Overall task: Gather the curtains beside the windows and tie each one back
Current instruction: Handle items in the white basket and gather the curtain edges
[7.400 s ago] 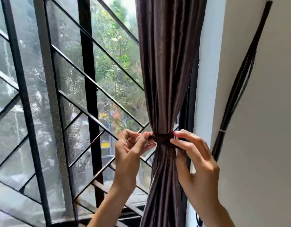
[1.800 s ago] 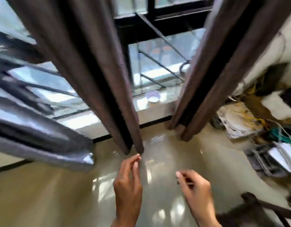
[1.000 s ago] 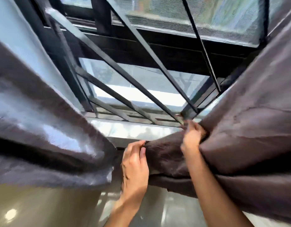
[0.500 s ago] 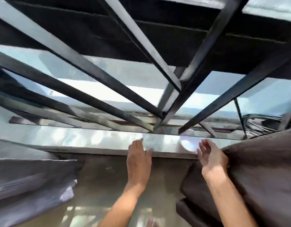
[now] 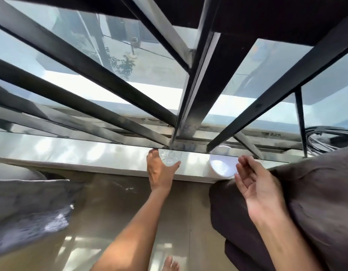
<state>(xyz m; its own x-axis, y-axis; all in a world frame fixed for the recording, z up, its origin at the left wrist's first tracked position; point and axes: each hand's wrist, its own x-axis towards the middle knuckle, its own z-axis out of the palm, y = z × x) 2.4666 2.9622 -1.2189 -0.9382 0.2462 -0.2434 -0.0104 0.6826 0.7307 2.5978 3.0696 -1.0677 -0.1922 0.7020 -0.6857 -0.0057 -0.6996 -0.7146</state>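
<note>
Window grille [image 5: 198,90] of black metal bars fills the upper view, glass behind it, outdoor wall and a small plant visible through the panes. Pale glossy sill [image 5: 91,153] runs across the middle; tan reflective floor [image 5: 114,222] below it.

Left hand [image 5: 159,173]: arm extended to the sill, thumb and fingers curled around a small clear glass object [image 5: 170,158] standing on the sill at the base of the central bar. Grasp looks partial; the object's exact kind cannot be told.

Right hand [image 5: 255,184]: palm turned up and leftward, fingers loosely bent, holding nothing. It sits just in front of the right curtain [image 5: 310,202], dark brown fabric bunched at the right side, draped under the forearm. Whether the hand's back touches the fabric cannot be told.

White round bowl [image 5: 222,165] on the sill, between the 2 hands, just beside the right fingertips [image 5: 240,163].

Left curtain [image 5: 28,208]: grey-brown sheen, loose at the left edge, well apart from both hands.

Coil of black cable [image 5: 329,135] on the sill at far right. Bare toes [image 5: 170,265] at the bottom edge.
</note>
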